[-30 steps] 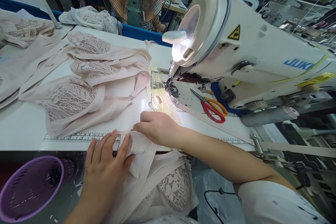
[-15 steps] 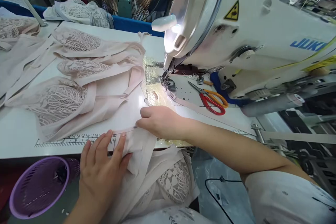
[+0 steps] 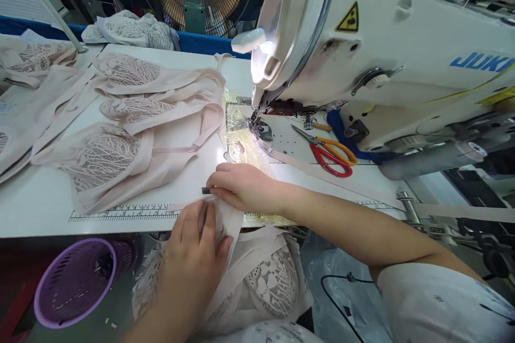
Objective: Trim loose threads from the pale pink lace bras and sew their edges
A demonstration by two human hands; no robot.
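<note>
Pale pink fabric (image 3: 231, 220) hangs over the table's front edge, with a lace cup (image 3: 273, 278) below. My left hand (image 3: 197, 252) lies on this fabric at the edge, its fingertips pressing it down. Just above, my right hand (image 3: 245, 187) has its fingers closed in a pinch on a small dark tag (image 3: 206, 191), near the fabric's upper edge. Behind my right hand stands the needle area of a sewing machine (image 3: 257, 123), where a pale strip (image 3: 298, 163) runs off to the right.
Several pale lace garments (image 3: 132, 112) lie on the left of the white table (image 3: 36, 220). Red and orange scissors (image 3: 330, 158) rest by the machine. A purple basket (image 3: 76, 284) is below left. A fan (image 3: 195, 0) stands behind the table.
My left hand has moved right, closer to my right hand, and its fingers are nearer together. The dark tag now shows clearly at my right fingertips. The view has shifted slightly.
</note>
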